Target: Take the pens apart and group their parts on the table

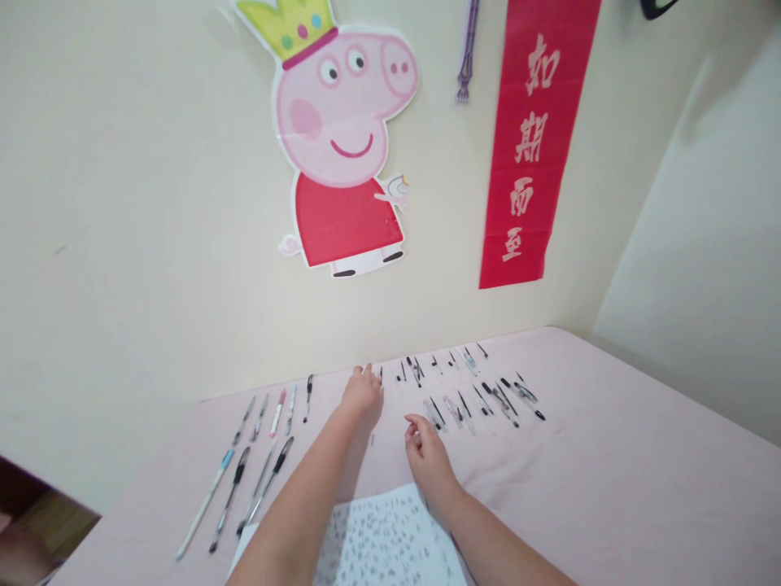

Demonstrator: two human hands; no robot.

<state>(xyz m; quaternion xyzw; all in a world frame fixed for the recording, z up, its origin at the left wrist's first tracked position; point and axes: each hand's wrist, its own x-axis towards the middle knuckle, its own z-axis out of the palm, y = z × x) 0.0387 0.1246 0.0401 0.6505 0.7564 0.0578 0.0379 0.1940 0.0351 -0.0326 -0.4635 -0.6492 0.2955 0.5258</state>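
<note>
My left hand reaches to the far side of the pink-covered surface, palm down. Its fingers look slightly apart, and no held thing shows. Just right of its fingertips is a thin dark pen part. Nearer to me, my right hand hovers or rests with loosely curled fingers, index finger out, nothing visible in it. A small pale piece lies between the hands. Beyond my right hand are rows of taken-apart pens, including black refills and clear barrels. Beneath my forearms lies a sheet with handwriting.
Left of my left arm are whole pens: a black-capped pen, a pink-and-white pen, a blue-capped pen and several others. A wall with a cartoon pig cutout and a red banner borders the surface's far edge.
</note>
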